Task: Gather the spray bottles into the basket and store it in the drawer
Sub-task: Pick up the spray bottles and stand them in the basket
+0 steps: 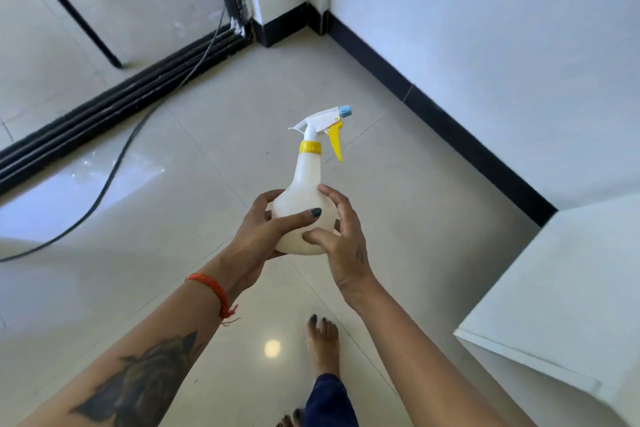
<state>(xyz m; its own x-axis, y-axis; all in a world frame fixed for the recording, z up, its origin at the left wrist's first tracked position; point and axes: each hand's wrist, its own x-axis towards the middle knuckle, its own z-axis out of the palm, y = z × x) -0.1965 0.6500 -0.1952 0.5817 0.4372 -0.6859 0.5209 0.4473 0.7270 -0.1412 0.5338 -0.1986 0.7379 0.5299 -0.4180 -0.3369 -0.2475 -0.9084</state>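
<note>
A white spray bottle (pixel 306 194) with a yellow collar, a yellow trigger and a blue nozzle is held upright above the floor in the middle of the view. My left hand (pixel 263 236) cups its round base from the left, thumb across the front. My right hand (pixel 341 236) grips the base from the right, fingers curled around it. The nozzle points right, toward the wall. No basket or drawer is in view.
A white cabinet (pixel 561 295) stands at the right, its corner near my right arm. A black cable (pixel 114 170) snakes over the glossy tiled floor at left. A black sliding-door track (pixel 114 104) and glass lie beyond. My bare foot (pixel 322 343) is below.
</note>
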